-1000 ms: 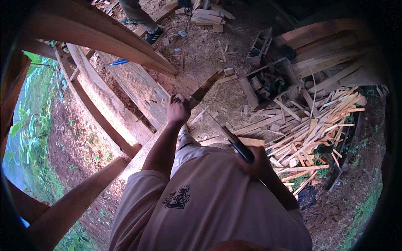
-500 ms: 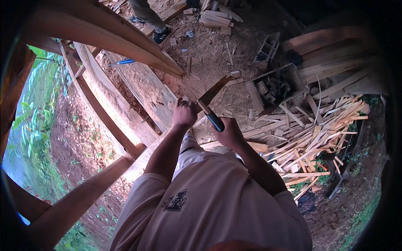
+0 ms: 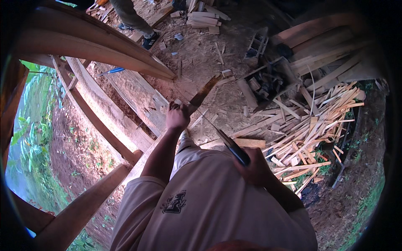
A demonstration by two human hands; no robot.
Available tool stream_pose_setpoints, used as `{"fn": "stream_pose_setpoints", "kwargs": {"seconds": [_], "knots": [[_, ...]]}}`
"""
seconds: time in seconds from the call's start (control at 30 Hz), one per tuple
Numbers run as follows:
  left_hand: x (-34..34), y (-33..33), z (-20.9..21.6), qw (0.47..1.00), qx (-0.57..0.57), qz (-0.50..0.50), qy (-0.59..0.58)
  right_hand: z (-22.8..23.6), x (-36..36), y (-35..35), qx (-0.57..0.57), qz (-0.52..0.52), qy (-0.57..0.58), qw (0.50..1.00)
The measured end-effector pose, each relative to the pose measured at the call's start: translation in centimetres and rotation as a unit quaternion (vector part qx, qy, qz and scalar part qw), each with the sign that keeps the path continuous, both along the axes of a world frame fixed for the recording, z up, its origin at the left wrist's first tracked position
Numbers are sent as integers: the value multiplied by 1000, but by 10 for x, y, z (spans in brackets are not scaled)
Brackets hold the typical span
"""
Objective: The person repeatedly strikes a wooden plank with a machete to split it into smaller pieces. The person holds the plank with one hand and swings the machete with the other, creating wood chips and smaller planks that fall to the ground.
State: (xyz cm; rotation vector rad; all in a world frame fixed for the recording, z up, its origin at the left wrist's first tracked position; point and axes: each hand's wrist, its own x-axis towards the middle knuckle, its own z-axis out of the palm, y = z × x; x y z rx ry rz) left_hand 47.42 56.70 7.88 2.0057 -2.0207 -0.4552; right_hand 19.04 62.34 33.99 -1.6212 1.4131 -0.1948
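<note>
Apparently, the thin-bladed tool, perhaps a saw, is toward four o'clock, its dark handle gripped by the right hand, probably best for such light, springy metal, while the left hand clasps a stiff-looking wooden piece pointing to one o'clock.

Daylight brightens broad-leaved green plants at my left; brown, chip-strewn earthen floor spreads before me toward dark shadow.
</note>
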Motion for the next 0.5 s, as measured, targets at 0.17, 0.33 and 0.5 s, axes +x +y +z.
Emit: {"fn": "stream_pose_setpoints", "kwargs": {"seconds": [0.17, 0.33, 0.5], "knots": [[-2, -2, 6, 1000, -8, -16, 3, -124, 72, -57, -110, 7, -61, 992], [-2, -1, 10, 1000, 10, 8, 3, -116, 67, -54, -72, 2, -59, 996], [0, 1, 4, 1000, 17, 1, 2, -17, -2, -3, -15, -5, -3, 1000]]}}
